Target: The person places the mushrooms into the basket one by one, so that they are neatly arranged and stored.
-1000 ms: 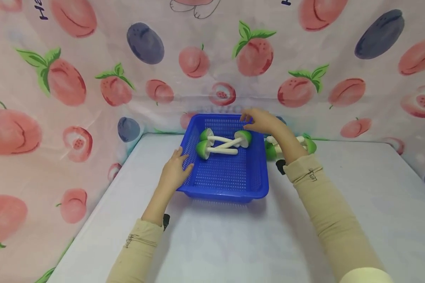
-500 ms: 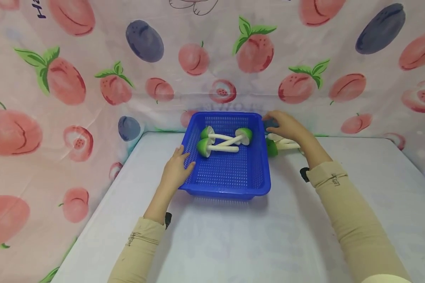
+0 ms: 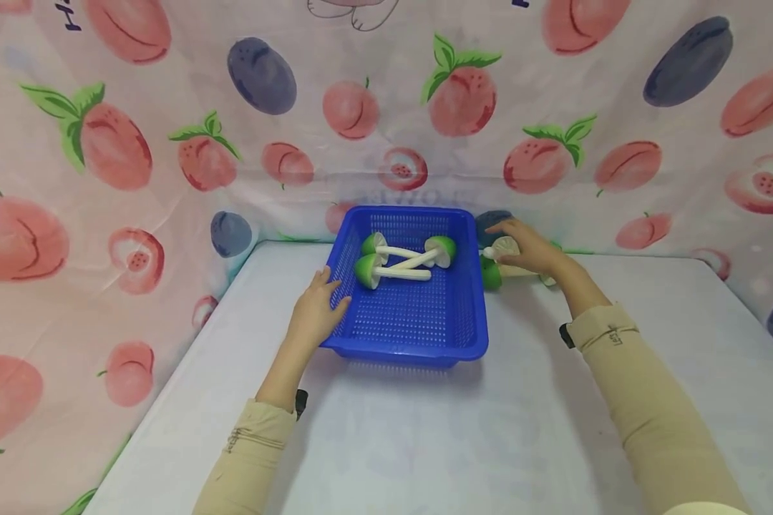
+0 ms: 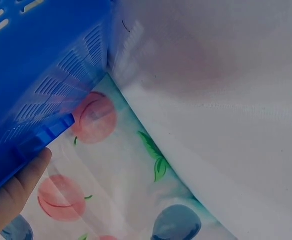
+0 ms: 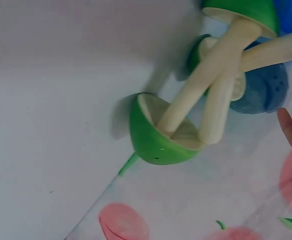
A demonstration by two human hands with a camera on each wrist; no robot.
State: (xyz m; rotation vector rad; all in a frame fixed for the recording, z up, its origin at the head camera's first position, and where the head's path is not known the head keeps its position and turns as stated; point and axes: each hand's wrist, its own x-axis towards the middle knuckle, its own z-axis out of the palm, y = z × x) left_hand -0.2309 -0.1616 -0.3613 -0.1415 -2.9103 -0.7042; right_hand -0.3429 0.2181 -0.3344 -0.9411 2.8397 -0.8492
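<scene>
In the head view my left hand (image 3: 313, 309) holds the left rim of a blue plastic basket (image 3: 396, 352), its thumb over the inner side. The left wrist view shows a finger (image 4: 35, 169) along the outside of the rim. Inside the basket lie several mushroom-shaped pieces, one a front mushroom (image 3: 402, 273), with green caps and white stems. My right hand (image 3: 531, 250) reaches over a similar pile to the right of the basket, fingers apart. One pale cap underside (image 3: 505, 247) shows between thumb and fingers. In the right wrist view the fingers (image 5: 289, 126) are beside the crossed mushrooms (image 5: 165, 145).
A white cloth-covered table (image 3: 412, 436) spreads in front of the basket. Behind and to the left rises a pink fruit-print curtain (image 3: 232, 86), close to the basket's back edge.
My right hand has moved from above the basket's back right corner out to the right, then lowered onto the mushroom pile. The left hand stays on the rim.
</scene>
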